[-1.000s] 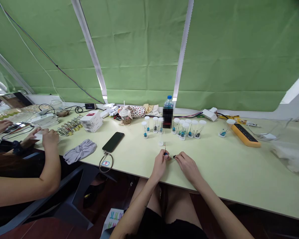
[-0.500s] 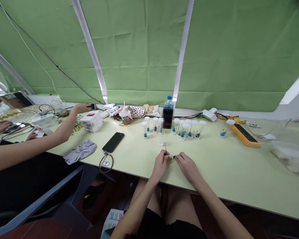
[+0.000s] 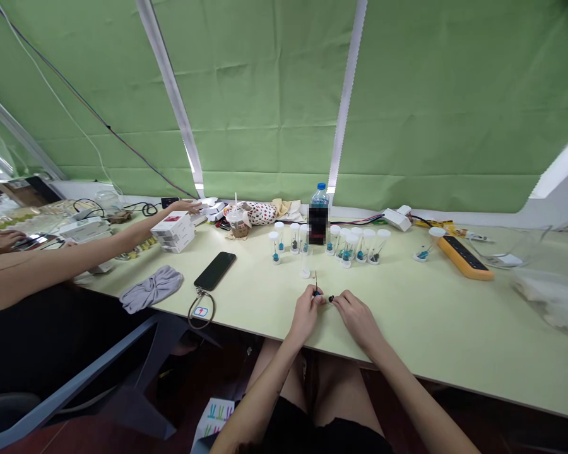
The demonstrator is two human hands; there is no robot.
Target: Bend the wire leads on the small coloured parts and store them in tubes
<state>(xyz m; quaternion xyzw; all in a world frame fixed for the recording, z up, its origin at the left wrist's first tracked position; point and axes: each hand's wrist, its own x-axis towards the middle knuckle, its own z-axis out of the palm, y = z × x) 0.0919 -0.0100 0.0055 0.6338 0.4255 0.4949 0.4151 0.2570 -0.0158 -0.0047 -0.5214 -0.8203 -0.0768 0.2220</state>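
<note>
While my left hand [image 3: 305, 313] pinches the small blue bead-like part with a thin dark wire lead [image 3: 315, 291], that lead stands nearly upright, pointing away from me toward the little round white cap [image 3: 305, 273] just beyond. Just to the right, nearly touching the blue one, the small glossy black bead-like part [image 3: 331, 297] is nipped in the fingertips of my right hand [image 3: 358, 315]. Both hands rest near the front edge of the smooth, matt pale yellow table [image 3: 407, 328], and the clear plastic vials with white caps [image 3: 360, 243] stand well behind
</note>
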